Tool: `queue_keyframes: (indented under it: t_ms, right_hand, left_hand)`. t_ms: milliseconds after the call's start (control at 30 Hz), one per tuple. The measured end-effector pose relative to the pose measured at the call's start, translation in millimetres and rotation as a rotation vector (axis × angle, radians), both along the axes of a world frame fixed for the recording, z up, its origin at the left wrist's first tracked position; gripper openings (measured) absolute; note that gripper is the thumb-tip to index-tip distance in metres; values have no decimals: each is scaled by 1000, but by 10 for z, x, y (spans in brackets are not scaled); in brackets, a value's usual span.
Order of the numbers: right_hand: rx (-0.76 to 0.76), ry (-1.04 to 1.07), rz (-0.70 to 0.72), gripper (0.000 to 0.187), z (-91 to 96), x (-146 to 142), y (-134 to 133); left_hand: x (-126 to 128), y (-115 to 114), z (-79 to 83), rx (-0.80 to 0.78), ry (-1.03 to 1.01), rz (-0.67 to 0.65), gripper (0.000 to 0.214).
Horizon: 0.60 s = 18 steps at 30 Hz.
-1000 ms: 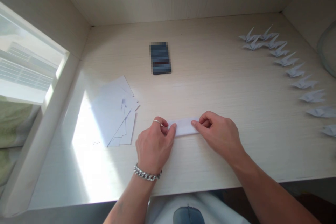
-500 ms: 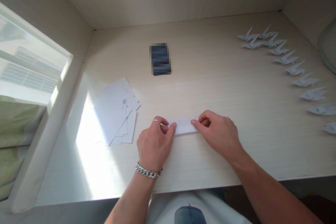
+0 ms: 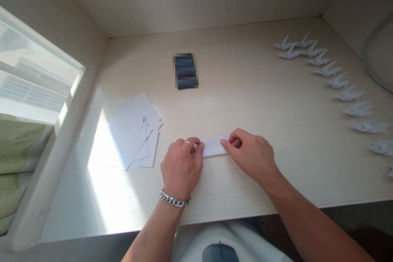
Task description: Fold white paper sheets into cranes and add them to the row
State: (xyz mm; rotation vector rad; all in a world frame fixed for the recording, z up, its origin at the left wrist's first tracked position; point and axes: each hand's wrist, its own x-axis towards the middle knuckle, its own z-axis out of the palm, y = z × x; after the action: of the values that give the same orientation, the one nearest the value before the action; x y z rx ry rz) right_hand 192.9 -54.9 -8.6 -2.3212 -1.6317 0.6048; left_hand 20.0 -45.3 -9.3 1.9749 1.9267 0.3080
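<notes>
A narrow folded strip of white paper (image 3: 214, 146) lies flat on the pale wooden desk (image 3: 245, 90) near its front edge. My left hand (image 3: 181, 167), with a ring and a chain bracelet, pinches the strip's left end with curled fingers. My right hand (image 3: 250, 153) pinches the right end, thumb and forefinger pressed on the paper. Both hands rest on the desk, and only the middle of the strip shows between them.
A loose pile of white sheets (image 3: 133, 133) lies left of my hands in a sunlit patch. A dark blurred rectangular object (image 3: 185, 71) sits further back. Several folded paper cranes (image 3: 325, 67) curve along the right side. A window sill (image 3: 61, 131) borders the left.
My left hand has curled a little tighter over the strip's left end and both hands have edged slightly left. The view has shifted a little.
</notes>
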Motion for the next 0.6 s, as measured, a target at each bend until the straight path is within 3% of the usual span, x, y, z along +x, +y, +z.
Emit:
queue_keyframes:
  t_ms: [133, 233, 400, 467, 600]
  right_hand:
    - [36, -46, 28, 13, -13, -24, -43]
    - [170, -80, 94, 11, -43, -54, -82]
    - [392, -128, 457, 34, -129, -143, -141]
    - [400, -153, 527, 35, -140, -189, -177]
    - [351, -223, 504, 35, -104, -294, -291]
  left_hand:
    - [31, -11, -20, 73, 16, -77, 21]
    - [42, -18, -19, 84, 22, -106, 24]
    - [58, -21, -11, 95, 39, -102, 22]
    - [65, -17, -14, 98, 43, -87, 23]
    - [75, -13, -29, 102, 43, -82, 24]
